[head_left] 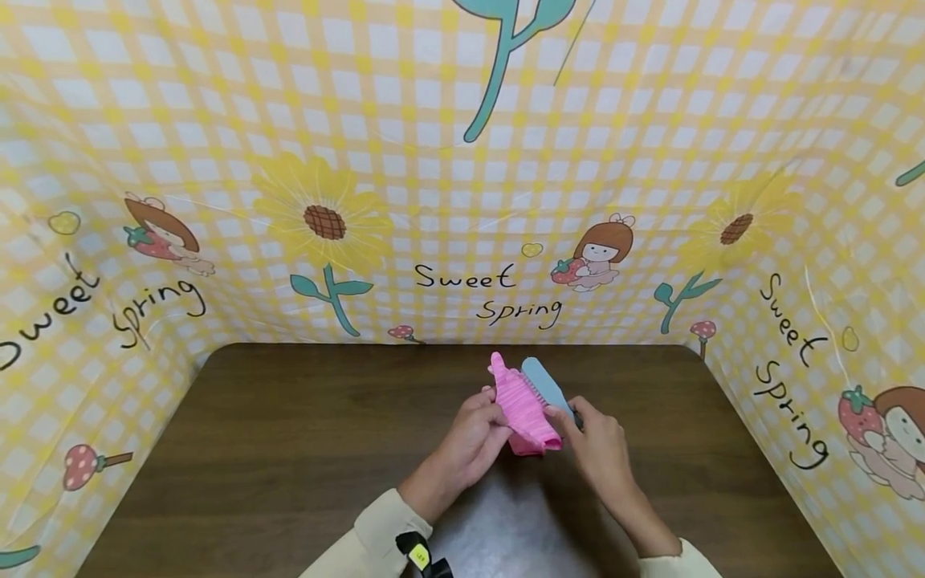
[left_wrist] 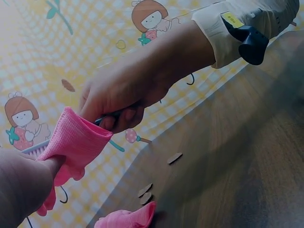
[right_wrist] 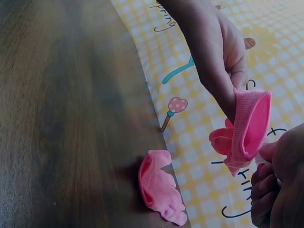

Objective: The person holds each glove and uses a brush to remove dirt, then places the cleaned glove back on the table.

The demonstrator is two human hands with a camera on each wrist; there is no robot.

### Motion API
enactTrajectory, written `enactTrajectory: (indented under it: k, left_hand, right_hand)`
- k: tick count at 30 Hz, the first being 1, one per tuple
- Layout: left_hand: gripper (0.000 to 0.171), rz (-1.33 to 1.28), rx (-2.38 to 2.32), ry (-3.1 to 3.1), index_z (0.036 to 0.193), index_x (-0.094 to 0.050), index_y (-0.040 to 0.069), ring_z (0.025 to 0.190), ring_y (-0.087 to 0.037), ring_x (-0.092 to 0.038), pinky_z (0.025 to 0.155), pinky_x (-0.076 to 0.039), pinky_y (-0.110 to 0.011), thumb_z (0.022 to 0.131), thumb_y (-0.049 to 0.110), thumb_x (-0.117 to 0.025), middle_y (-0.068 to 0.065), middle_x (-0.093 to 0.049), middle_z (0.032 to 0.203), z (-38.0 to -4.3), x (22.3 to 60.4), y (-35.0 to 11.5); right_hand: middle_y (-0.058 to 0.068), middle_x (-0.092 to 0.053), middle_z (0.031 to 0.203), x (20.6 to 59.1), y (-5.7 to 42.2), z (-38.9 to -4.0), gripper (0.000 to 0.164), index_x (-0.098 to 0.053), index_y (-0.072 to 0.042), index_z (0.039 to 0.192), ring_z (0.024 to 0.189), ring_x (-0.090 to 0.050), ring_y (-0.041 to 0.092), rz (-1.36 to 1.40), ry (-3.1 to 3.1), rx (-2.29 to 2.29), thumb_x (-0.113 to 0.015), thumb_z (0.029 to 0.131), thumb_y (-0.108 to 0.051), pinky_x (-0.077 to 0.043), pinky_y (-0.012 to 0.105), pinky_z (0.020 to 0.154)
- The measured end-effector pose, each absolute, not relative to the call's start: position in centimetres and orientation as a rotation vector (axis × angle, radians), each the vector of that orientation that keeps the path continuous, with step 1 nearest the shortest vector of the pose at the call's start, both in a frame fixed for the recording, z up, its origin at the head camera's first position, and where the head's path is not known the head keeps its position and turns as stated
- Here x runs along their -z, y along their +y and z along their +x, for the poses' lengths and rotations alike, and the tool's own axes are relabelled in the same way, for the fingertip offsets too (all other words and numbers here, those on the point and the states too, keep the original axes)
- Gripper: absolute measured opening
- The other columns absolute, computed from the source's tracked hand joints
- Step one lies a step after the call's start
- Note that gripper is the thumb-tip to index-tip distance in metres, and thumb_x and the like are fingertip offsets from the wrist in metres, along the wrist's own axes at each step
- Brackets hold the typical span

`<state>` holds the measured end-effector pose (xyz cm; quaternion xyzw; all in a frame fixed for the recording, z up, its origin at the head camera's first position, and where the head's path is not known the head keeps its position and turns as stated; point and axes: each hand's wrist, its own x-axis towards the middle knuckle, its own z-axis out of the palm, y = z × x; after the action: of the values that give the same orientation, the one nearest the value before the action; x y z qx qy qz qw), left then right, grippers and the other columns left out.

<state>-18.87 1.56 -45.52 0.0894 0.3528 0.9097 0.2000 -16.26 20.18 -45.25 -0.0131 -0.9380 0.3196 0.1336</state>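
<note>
A pink knitted glove [head_left: 522,409] is held up over the table in my left hand [head_left: 473,433], which pinches its edge. In the right wrist view the cuff opening of this glove [right_wrist: 254,126] is visible. My right hand [head_left: 600,441] grips the dark handle of a light-blue brush [head_left: 545,384], its bristles against the glove's side. From the left wrist view, the brush's pale bristles [left_wrist: 35,149] show behind the glove [left_wrist: 78,142]. A second pink glove [right_wrist: 161,187] lies on the table below, only partly seen in the left wrist view.
Beneath the hands is a dark wood-grain table [head_left: 289,449]. Several small brown shapes [left_wrist: 175,158] appear on its surface in the left wrist view. A yellow checked cloth [head_left: 433,201] with printed flowers and figures hangs around the back and sides.
</note>
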Motion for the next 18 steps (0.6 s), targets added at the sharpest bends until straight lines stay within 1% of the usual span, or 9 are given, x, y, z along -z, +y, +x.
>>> enactTrajectory:
  k: [2,6,9,11,13,15,18]
  left_hand:
    - [0.073,0.251,-2.545,0.983,0.156,-0.014,-0.015,0.157,-0.036,-0.012,0.128,-0.014,-0.051,0.083,-0.017,-0.021,-0.028,-0.014,0.168,-18.9,45.6,1.6]
    - [0.074,0.247,-2.554,0.976,0.156,-0.015,-0.016,0.157,-0.036,-0.013,0.128,-0.014,-0.05,0.081,-0.018,-0.021,-0.029,-0.016,0.167,-19.0,45.6,1.6]
    - [0.071,0.24,-2.553,1.021,0.152,-0.024,-0.017,0.148,-0.03,-0.034,0.126,-0.029,-0.043,0.08,-0.017,-0.023,-0.026,-0.036,0.157,-18.9,45.5,1.4]
    - [0.07,0.237,-2.552,1.053,0.149,-0.027,-0.016,0.139,-0.025,-0.042,0.119,-0.036,-0.038,0.079,-0.017,-0.024,-0.021,-0.044,0.15,-18.9,45.3,1.2]
    - [0.068,0.235,-2.554,1.08,0.147,-0.03,-0.016,0.131,-0.019,-0.046,0.112,-0.04,-0.034,0.079,-0.016,-0.025,-0.017,-0.048,0.143,-18.9,45.2,1.1]
    - [0.07,0.23,-2.563,1.075,0.148,-0.029,-0.015,0.134,-0.02,-0.044,0.113,-0.039,-0.034,0.079,-0.016,-0.025,-0.019,-0.045,0.148,-19.0,45.1,1.1]
    - [0.07,0.236,-2.562,1.077,0.15,-0.027,-0.015,0.137,-0.02,-0.042,0.116,-0.037,-0.035,0.079,-0.016,-0.024,-0.021,-0.041,0.152,-19.2,45.1,1.2]
  right_hand:
    - [-0.002,-0.051,0.063,45.3,20.4,-16.4,0.034,-0.07,-0.015,0.095,0.063,-0.049,0.019,-0.043,-2.723,-0.924,-0.067,0.094,-0.049,-0.039,0.03,0.056]
    - [-0.001,-0.048,0.062,45.4,20.7,-16.6,0.035,-0.068,-0.013,0.093,0.061,-0.047,0.018,-0.059,-2.724,-0.94,-0.067,0.095,-0.048,-0.036,0.029,0.053]
    - [0.001,-0.047,0.061,45.6,21.6,-17.1,0.036,-0.065,-0.01,0.09,0.058,-0.045,0.017,-0.074,-2.711,-0.944,-0.066,0.097,-0.045,-0.034,0.028,0.05]
    - [0.001,-0.048,0.062,45.8,22.3,-17.4,0.036,-0.064,-0.009,0.089,0.058,-0.045,0.016,-0.083,-2.704,-0.944,-0.064,0.098,-0.044,-0.034,0.028,0.05]
    - [0.001,-0.049,0.062,45.9,22.8,-17.5,0.037,-0.064,-0.009,0.089,0.057,-0.045,0.016,-0.093,-2.693,-0.959,-0.063,0.099,-0.044,-0.035,0.027,0.05]
    - [0.001,-0.049,0.064,45.7,22.8,-17.4,0.037,-0.065,-0.009,0.09,0.057,-0.044,0.015,-0.098,-2.684,-0.985,-0.062,0.1,-0.044,-0.034,0.027,0.05]
    - [0.0,-0.05,0.065,44.9,21.8,-16.5,0.031,-0.066,-0.012,0.089,0.058,-0.043,0.013,-0.043,-2.653,-1.019,-0.065,0.098,-0.042,-0.035,0.025,0.051]
